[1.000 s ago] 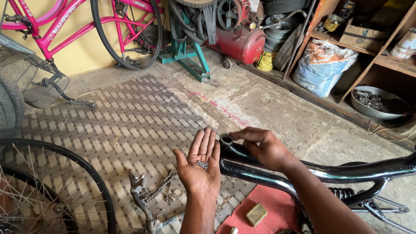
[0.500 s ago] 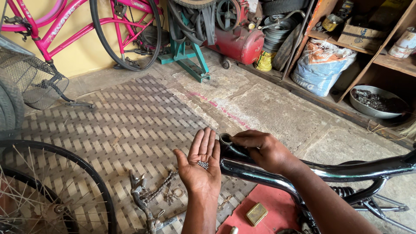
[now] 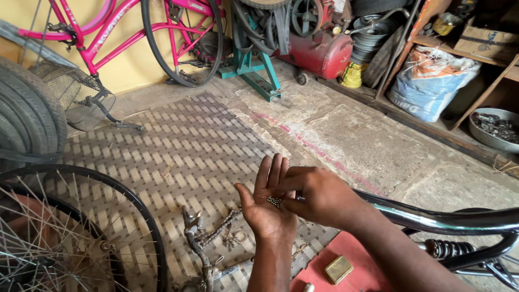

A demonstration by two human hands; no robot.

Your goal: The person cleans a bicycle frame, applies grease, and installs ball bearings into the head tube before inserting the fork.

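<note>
Small steel balls lie in the left hand, the right hand just beside it, over the frame tube. A chain lies on the mat below-left, a wheel farther left.

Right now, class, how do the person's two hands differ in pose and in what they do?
The left hand lies open, palm up, cradling small metal balls; the right hand is turned palm down, fingers pinched over those balls. The left hand's fingers are stretched out, the right's curled. Both are bare.
</note>
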